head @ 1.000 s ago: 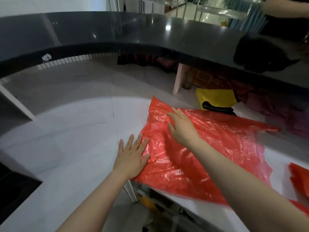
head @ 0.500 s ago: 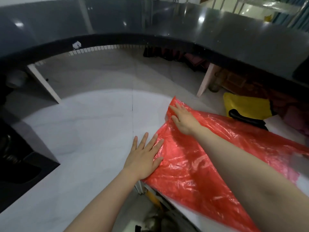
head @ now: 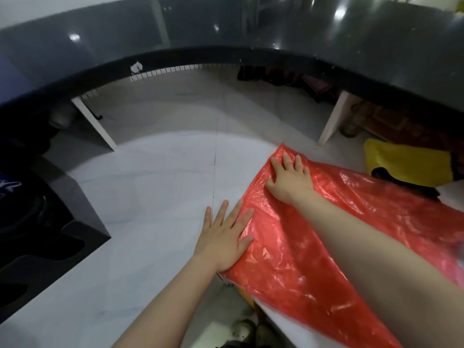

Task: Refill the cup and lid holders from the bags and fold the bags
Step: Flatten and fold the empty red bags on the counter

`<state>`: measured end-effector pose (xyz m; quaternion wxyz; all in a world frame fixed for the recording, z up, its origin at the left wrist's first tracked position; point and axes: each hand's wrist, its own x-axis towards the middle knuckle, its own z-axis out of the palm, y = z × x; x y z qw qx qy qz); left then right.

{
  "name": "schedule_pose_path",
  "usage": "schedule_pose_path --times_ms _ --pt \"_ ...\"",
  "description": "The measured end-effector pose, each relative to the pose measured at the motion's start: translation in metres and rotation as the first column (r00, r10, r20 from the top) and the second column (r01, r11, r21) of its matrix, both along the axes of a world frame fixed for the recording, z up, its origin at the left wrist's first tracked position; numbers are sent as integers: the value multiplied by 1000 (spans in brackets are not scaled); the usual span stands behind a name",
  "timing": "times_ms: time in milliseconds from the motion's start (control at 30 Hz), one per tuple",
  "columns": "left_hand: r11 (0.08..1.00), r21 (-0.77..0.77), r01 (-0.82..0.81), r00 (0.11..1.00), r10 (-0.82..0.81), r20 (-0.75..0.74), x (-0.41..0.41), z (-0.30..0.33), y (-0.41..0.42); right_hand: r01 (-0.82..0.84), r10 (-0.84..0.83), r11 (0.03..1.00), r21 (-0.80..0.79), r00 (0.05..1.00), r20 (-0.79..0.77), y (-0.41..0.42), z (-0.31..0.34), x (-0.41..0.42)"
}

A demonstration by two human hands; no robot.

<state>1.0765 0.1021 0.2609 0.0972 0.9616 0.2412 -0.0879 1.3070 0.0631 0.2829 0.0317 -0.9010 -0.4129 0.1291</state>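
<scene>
1. Red plastic bag is spread flat on the white counter, its near edge hanging over the counter's front, presumably so it can be smoothed before folding.
2. The black holder is seen at the counter's left, well apart from the bag.
3. The left hand is laid flat, fingers straight, on the bag's left edge to pin it; nothing is gripped.
4. The right hand is pressed near the far corner, fingers spread and slightly bent, nothing pinched.
5. Compared with half a second ago, both hands are placed much the same; only the view has shifted.
</scene>
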Motion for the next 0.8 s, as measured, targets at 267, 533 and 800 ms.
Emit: schedule_pose_path --times_ms 267,533,800 --pt "1000 -19 8 1000 -7 24 0 -4 3 -33 40 969 247 999 -25 -103 24 -37" --pt "994 -110 5 998 2 56 1 -1 11 93 -85 933 348 996 -39 -207 31 -86" --pt "968 -250 -5 951 81 298 -6 25 2 260 -311 784 564 950 -6 -302 33 -127"
